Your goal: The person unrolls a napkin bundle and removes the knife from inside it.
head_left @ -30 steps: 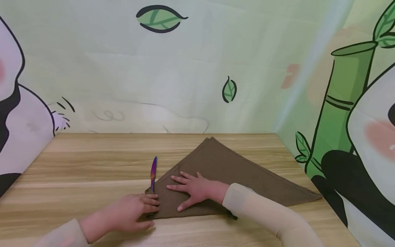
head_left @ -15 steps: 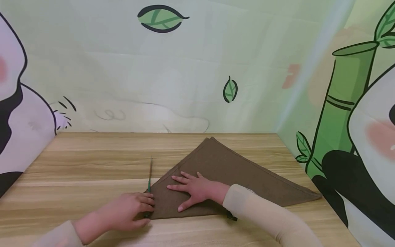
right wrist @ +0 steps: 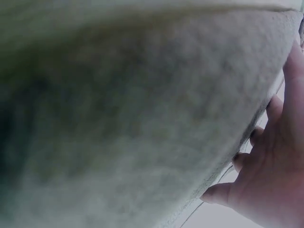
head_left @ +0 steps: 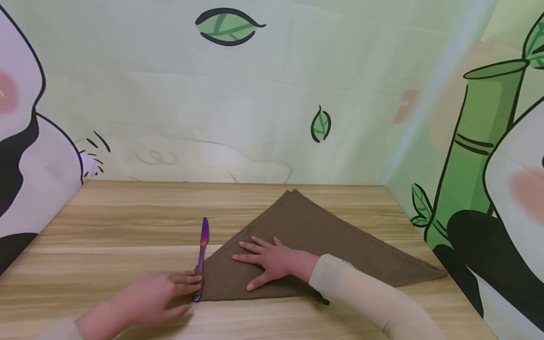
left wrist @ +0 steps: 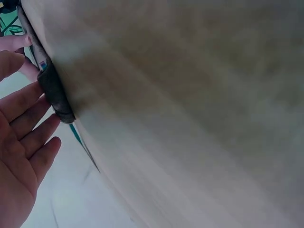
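A brown cloth [head_left: 314, 236], folded in a triangle, lies on the wooden table. Along its left edge sits a purple, shiny table knife [head_left: 204, 233], blade pointing away, its middle covered by the cloth. My left hand [head_left: 148, 295] touches the cloth-wrapped handle with extended fingers. In the left wrist view the fingers of the left hand [left wrist: 21, 147] lie against the rolled cloth edge [left wrist: 57, 95], and the thin blade [left wrist: 78, 137] sticks out. My right hand [head_left: 272, 259] rests flat and spread on the cloth; it also shows in the right wrist view.
A small black object [head_left: 321, 299] pokes out under the cloth's front edge by the right sleeve [head_left: 361, 288]. The wooden tabletop [head_left: 127, 217] ends at a printed backdrop [head_left: 255, 118] with pandas, leaves and bamboo.
The left hand has moved left, and the knife with it. The knife has turned over, from flat to edge-on to flat again, as the cloth's left edge unrolls. The right hand has stayed on the cloth.
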A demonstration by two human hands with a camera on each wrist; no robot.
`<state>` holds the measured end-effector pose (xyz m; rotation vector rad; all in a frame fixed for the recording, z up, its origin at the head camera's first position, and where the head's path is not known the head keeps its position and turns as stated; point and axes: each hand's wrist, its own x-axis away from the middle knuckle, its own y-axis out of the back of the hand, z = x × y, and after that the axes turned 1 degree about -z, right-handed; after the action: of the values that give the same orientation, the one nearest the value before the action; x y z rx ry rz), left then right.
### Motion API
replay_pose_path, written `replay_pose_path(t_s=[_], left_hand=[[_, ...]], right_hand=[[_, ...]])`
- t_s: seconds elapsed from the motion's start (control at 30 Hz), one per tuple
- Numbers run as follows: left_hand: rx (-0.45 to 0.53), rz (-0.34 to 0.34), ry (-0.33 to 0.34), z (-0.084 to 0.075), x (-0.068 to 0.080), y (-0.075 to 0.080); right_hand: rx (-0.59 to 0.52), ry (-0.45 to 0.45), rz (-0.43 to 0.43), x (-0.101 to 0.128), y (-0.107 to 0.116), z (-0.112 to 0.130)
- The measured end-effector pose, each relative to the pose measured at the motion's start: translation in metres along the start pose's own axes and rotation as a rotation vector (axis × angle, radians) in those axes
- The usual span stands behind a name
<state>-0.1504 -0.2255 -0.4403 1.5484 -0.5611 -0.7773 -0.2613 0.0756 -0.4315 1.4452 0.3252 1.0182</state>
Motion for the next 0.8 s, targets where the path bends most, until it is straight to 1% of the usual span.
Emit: replay_pose_path(t_s=[0.1, 0.2, 0.33, 0.4, 0.57, 0.67, 0.8], left_hand=[[-0.004, -0.014, 0.001, -0.002, 0.004, -0.001], [-0.014, -0.013, -0.008, -0.007, 0.002, -0.003], [-0.026, 0.006, -0.049, -0.015, -0.005, -0.005], [-0.027, 0.023, -0.057, -0.018, -0.009, -0.006], [-0.019, 0.069, -0.049, -0.018, -0.01, -0.008], [-0.035, 0.053, -0.065, -0.017, -0.008, -0.01], [-0.05, 0.029, -0.071, -0.014, -0.003, -0.011]], right_hand=[[-0.011, 0.001, 0.011, 0.0, 0.0, 0.001], [-0.014, -0.002, 0.018, -0.001, 0.0, 0.001], [-0.014, -0.009, 0.023, -0.001, 0.0, 0.001], [-0.012, -0.011, 0.025, -0.001, 0.0, 0.0], [-0.006, -0.002, 0.022, -0.002, -0.003, -0.002], [0.001, 0.0, 0.018, -0.002, -0.005, -0.003], [0.013, 0.001, 0.013, -0.004, -0.005, -0.003]])
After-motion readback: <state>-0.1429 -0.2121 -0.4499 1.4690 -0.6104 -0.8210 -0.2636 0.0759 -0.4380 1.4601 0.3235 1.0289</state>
